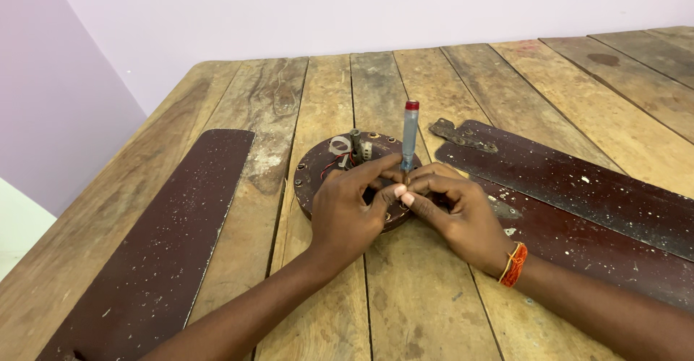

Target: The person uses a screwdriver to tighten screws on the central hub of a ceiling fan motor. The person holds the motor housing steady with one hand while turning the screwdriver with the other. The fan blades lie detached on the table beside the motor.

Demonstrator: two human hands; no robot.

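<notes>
Red-capped screwdriver (410, 133): stands upright, long axis vertical, cap up, tip down over the round motor housing (318, 166) on the wooden table (419, 303).
Your left hand (348, 205): fingers curled together, pinching the shaft's lower end.
Your right hand (463, 213): fingertips closed on the same spot, touching the left.
Flanking parts: dark fan blades (166, 245) lie on both sides.

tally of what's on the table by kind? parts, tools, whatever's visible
Fan blades: 3, one by the left hand at, two by the right hand at and
Round motor housing: 1
Screwdriver, clear handle with red cap, held upright by both hands: 1
Total: 5
</notes>
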